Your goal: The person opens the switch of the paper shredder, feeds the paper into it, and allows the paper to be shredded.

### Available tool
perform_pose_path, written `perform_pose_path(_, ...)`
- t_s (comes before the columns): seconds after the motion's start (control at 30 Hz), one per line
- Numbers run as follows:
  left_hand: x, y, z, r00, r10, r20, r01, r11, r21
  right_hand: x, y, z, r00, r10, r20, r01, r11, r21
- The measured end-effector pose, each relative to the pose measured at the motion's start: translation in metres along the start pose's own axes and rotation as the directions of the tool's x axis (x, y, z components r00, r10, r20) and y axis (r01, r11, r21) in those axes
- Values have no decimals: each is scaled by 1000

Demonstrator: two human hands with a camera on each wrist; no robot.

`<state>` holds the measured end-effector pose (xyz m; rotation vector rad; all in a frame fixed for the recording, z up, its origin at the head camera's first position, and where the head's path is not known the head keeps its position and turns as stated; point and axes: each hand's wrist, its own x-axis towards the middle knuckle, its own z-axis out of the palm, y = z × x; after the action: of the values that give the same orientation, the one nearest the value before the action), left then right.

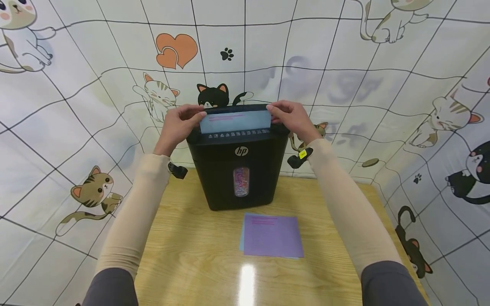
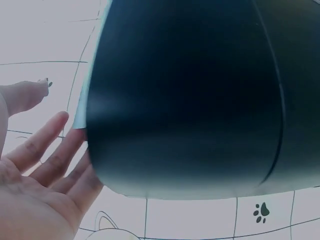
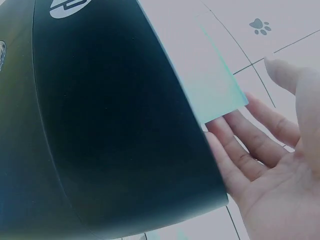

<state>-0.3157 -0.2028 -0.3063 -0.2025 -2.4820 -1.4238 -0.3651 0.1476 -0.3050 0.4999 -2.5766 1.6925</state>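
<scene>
1. Counting remotely, I saw one blue sheet [image 1: 235, 123] standing in one shredder's [image 1: 216, 174] top.
2. Left hand [image 1: 179, 127] and right hand [image 1: 294, 120] flanked it, thumbs parted from fingers, pinching nothing.
3. One purple sheet [image 1: 273, 238] lay before them.

Head view bright, glare streak [image 1: 246, 285] on table [image 1: 183, 259]; wrist views hazy, shredder [image 3: 125, 125] near-black.

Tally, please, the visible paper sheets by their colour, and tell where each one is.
Purple: 1 (the purple sheet on the table)
Blue: 2 (the upright blue sheet at the shredder, the lower blue sheet under the purple one)
Total: 3 visible; more could be hidden
</scene>
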Motion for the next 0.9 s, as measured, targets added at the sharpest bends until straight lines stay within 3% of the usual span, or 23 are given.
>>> perform_pose_path(0.4, -3, 12, -5, 997, -23, 73, 19, 999, 50, -7, -14, -6, 990, 19, 140, -15, 999, -35)
perform_pose_path(0.73, -12, 20, -11, 995, -3, 104, 2, 1000, 10, -19, -22, -14, 988, -12, 153, 33, 990, -138)
perform_pose_path(0.9, -21, 24, -10, 994, 37, 99, -37, 999, 6, -30, -26, -18, 990, -16, 142, 47, 975, -217)
